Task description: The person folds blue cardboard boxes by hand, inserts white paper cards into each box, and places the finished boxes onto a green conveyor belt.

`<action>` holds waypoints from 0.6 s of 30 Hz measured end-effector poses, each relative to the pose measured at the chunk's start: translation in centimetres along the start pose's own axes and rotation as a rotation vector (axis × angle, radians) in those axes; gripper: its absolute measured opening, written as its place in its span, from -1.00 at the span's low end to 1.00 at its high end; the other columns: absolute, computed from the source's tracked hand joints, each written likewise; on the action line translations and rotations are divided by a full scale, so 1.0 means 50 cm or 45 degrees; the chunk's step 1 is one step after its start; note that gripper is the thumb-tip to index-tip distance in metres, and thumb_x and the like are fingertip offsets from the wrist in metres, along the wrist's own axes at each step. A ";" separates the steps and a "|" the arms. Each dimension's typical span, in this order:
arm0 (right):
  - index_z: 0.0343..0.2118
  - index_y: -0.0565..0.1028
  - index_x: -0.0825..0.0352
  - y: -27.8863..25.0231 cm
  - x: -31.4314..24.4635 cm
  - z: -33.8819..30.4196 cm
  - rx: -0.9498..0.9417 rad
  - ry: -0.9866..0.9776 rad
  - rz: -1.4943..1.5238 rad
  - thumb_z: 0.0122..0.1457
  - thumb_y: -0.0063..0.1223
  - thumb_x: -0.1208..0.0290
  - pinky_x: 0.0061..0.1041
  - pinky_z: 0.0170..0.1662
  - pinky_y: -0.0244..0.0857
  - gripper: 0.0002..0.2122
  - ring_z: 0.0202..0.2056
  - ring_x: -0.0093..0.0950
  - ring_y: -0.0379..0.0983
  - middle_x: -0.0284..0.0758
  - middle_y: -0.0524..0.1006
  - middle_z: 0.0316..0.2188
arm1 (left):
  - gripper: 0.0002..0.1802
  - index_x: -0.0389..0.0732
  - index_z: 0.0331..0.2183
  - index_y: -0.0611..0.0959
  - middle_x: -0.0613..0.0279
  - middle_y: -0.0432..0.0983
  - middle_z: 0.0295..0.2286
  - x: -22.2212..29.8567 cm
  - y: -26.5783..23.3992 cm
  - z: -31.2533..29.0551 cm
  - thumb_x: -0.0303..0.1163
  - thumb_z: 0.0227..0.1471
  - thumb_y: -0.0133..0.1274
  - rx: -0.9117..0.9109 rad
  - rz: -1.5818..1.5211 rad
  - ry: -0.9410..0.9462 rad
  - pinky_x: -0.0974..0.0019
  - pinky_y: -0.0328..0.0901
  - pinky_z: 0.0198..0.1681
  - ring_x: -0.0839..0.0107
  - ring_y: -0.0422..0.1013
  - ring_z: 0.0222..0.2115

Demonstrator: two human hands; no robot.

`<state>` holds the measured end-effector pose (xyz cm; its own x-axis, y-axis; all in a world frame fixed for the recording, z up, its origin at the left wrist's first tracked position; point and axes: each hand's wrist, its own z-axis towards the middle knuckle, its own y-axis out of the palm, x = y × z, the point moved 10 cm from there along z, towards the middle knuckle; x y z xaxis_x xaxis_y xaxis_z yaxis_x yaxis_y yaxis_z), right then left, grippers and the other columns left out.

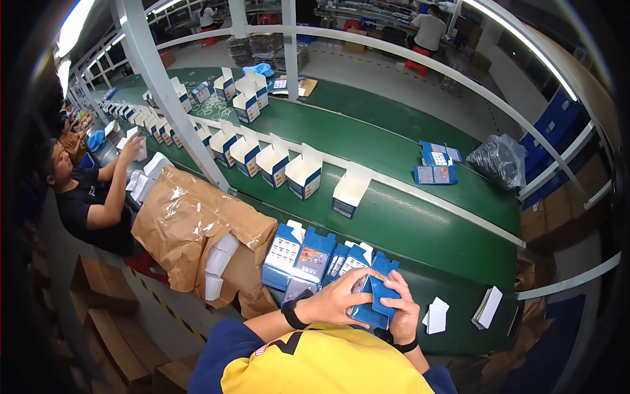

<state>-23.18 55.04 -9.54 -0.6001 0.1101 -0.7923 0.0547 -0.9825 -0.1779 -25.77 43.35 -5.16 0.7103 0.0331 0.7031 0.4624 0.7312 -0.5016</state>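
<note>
Close to my body, a partly folded blue carton [377, 303] is held up between both hands. My left hand [336, 299] is closed on its left side, thumb and fingers spread around the panels. My right hand [403, 306] grips the opposite side, its fingers bent over the upper edge. Flat blue printed cartons [314, 255] lie on the green table just beyond my left hand. To the right of my right hand are a few white folded cards [436, 316] and a thin white stack [486, 307].
Open-topped boxes [304, 172] stand in a row along the green conveyor [400, 210]. A brown paper bag [197, 223] holding white pieces sits at left, near a seated co-worker [92, 197]. More flat cartons [436, 163] and a grey plastic bag [500, 161] lie far right. White frame posts [167, 85] rise between.
</note>
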 end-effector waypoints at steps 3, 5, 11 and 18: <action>0.01 0.37 0.31 0.003 -0.015 0.015 0.174 0.167 0.169 -0.05 0.17 0.53 -0.33 0.10 0.10 -0.52 0.09 -0.26 0.22 -0.12 0.34 0.02 | -0.38 -0.15 -0.24 0.45 -0.13 0.15 -0.05 0.011 0.006 -0.013 -0.18 -0.39 0.36 -0.009 -0.015 0.027 0.00 0.13 0.01 -0.10 0.15 -0.01; -0.09 0.47 0.31 -0.005 -0.004 0.017 0.504 0.534 0.450 -0.10 0.24 0.47 -0.36 0.06 0.16 -0.58 0.06 -0.27 0.26 -0.13 0.42 -0.06 | -0.37 -0.15 -0.23 0.43 -0.13 0.15 -0.05 0.010 0.009 -0.023 -0.18 -0.38 0.36 -0.031 0.020 0.030 -0.02 0.12 0.02 -0.12 0.15 -0.02; -0.15 0.49 0.35 -0.004 0.079 -0.023 0.088 0.707 0.079 -0.20 0.32 0.41 -0.43 -0.03 0.26 -0.54 -0.05 -0.35 0.39 -0.16 0.49 -0.16 | -0.32 -0.12 -0.20 0.35 -0.10 0.13 -0.04 -0.025 0.027 -0.033 -0.19 -0.37 0.35 -0.083 0.011 0.025 -0.09 0.07 0.04 -0.16 0.13 -0.02; -0.14 0.48 0.32 -0.009 0.049 0.054 0.005 0.632 -0.186 -0.23 0.33 0.39 -0.44 -0.09 0.29 -0.51 -0.14 -0.31 0.46 -0.14 0.52 -0.23 | -0.10 -0.04 -0.03 0.27 -0.09 0.11 -0.04 -0.037 0.011 0.007 -0.23 -0.45 0.38 -0.135 -0.009 -0.020 -0.06 0.09 0.02 -0.15 0.13 -0.05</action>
<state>-26.82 55.35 -9.82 -0.1499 0.3029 -0.9412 -0.0050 -0.9521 -0.3056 -27.00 43.92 -6.56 0.6987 0.0393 0.7143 0.5217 0.6553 -0.5463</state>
